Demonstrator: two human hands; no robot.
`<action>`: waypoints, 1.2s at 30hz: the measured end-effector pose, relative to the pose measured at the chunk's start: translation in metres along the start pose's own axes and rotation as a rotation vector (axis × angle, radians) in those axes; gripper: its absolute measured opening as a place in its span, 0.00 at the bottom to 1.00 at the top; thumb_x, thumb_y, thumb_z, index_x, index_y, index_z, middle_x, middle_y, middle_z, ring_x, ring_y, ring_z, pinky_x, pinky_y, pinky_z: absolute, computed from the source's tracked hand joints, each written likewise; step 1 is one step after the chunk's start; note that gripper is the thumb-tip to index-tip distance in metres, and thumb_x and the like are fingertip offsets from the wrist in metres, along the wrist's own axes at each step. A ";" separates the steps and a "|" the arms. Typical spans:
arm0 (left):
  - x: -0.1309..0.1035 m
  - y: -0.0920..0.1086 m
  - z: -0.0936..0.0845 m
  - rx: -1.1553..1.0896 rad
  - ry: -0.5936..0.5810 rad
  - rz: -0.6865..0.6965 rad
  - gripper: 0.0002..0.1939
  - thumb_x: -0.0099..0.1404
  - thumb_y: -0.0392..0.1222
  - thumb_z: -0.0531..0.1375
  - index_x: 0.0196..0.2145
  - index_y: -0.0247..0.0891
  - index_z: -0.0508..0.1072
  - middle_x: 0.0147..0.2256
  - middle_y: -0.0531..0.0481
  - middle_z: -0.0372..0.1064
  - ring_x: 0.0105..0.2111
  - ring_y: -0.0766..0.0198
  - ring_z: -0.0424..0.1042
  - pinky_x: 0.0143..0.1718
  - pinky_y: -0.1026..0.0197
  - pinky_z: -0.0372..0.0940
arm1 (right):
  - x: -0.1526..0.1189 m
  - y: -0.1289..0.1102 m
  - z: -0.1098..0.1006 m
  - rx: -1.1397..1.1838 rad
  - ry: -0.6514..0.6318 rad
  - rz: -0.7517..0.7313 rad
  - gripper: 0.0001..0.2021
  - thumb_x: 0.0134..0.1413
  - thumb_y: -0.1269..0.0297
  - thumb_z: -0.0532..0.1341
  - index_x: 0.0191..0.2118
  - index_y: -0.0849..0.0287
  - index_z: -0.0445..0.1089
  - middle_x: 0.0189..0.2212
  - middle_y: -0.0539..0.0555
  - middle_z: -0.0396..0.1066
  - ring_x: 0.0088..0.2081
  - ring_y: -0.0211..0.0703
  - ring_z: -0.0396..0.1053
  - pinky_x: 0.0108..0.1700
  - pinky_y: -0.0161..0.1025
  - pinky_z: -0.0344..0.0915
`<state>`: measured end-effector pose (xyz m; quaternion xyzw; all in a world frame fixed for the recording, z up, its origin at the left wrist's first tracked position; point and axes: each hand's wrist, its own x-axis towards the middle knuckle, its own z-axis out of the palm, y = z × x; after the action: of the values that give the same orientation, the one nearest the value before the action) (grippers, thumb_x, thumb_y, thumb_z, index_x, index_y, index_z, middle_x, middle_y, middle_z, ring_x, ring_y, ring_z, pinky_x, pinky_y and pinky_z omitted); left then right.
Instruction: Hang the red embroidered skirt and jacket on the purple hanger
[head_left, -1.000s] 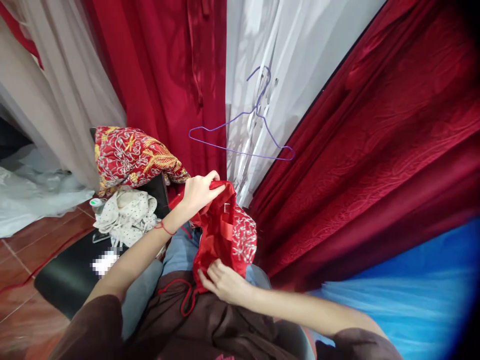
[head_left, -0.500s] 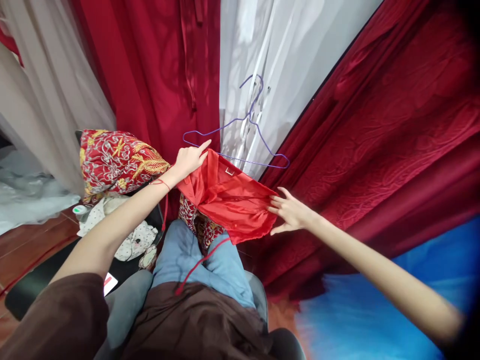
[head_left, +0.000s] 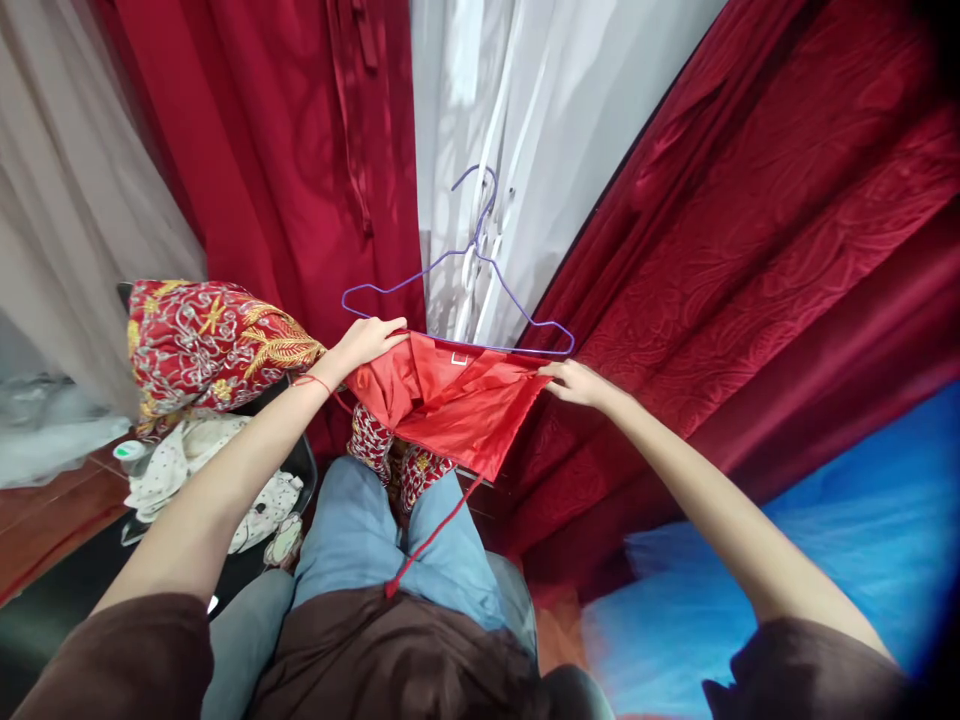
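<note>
A shiny red cloth garment (head_left: 457,400) with a small white label hangs from the lower bar of a purple wire hanger (head_left: 439,262). What kind of garment it is, I cannot tell. My left hand (head_left: 369,342) grips its upper left corner, fingers closed at the bar. At the upper right corner my right hand (head_left: 574,383) pinches the edge of the cloth just under the hanger's right end. A red cord (head_left: 435,540) trails from the garment's lower edge down to my lap. The hanger's hook stands free at the top, in front of white drapery.
Dark red drapes (head_left: 750,250) hang on the right, and a red curtain (head_left: 277,150) and white cloth (head_left: 600,90) hang ahead. Patterned red-and-gold fabric (head_left: 217,345) and a dotted white cloth (head_left: 187,450) lie at left. Blue tulle (head_left: 825,570) spreads at lower right.
My right hand has moved up along the garment's right side and closed on its top corner. The cloth is spread straighter along the hanger's bar, which is now more level.
</note>
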<state>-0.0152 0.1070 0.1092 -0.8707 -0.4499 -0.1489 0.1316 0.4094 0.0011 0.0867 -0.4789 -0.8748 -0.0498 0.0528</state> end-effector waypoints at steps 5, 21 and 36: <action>-0.002 -0.003 -0.001 0.081 0.002 0.041 0.21 0.73 0.53 0.47 0.51 0.42 0.72 0.37 0.41 0.78 0.38 0.53 0.78 0.38 0.61 0.63 | 0.000 -0.002 -0.019 -0.045 0.069 -0.035 0.17 0.62 0.63 0.48 0.38 0.59 0.74 0.34 0.58 0.78 0.34 0.43 0.73 0.41 0.38 0.64; -0.004 -0.005 -0.004 0.169 -0.010 0.082 0.18 0.75 0.48 0.47 0.49 0.40 0.73 0.35 0.36 0.78 0.36 0.50 0.77 0.32 0.59 0.55 | -0.037 -0.021 -0.068 0.074 0.153 0.000 0.19 0.62 0.57 0.50 0.41 0.59 0.75 0.40 0.61 0.78 0.42 0.50 0.76 0.47 0.45 0.70; 0.003 0.017 -0.009 0.276 -0.085 0.035 0.19 0.76 0.45 0.45 0.54 0.38 0.69 0.37 0.34 0.77 0.39 0.46 0.78 0.29 0.59 0.52 | -0.046 -0.033 -0.077 0.259 0.337 0.054 0.17 0.62 0.51 0.55 0.36 0.58 0.74 0.36 0.58 0.78 0.37 0.48 0.75 0.42 0.41 0.68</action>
<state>-0.0012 0.0964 0.1166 -0.8575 -0.4561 -0.0465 0.2337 0.4094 -0.0655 0.1558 -0.4762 -0.8397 -0.0147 0.2608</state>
